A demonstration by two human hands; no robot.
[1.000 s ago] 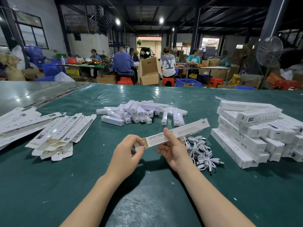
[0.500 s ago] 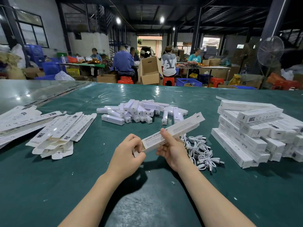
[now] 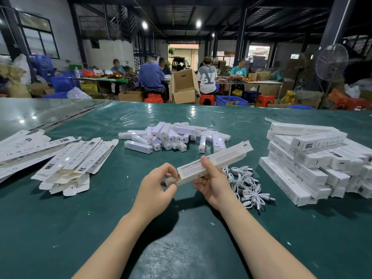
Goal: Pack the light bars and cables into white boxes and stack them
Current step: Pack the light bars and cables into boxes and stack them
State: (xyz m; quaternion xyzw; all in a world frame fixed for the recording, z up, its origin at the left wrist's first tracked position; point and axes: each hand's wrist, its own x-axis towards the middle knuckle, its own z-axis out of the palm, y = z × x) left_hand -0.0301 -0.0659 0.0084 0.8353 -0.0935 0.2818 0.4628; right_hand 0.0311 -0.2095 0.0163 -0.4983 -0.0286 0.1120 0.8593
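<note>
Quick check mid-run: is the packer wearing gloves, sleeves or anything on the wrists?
No. The left hand and right hand are bare, without gloves. The left forearm and right forearm are uncovered down to the frame's bottom edge, so no sleeve shows. No watch, ring or band is visible.

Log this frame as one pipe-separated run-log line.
right hand: holds white box | left hand: pinches its end flap | cables: loose on table | packed boxes: stacked at right
</note>
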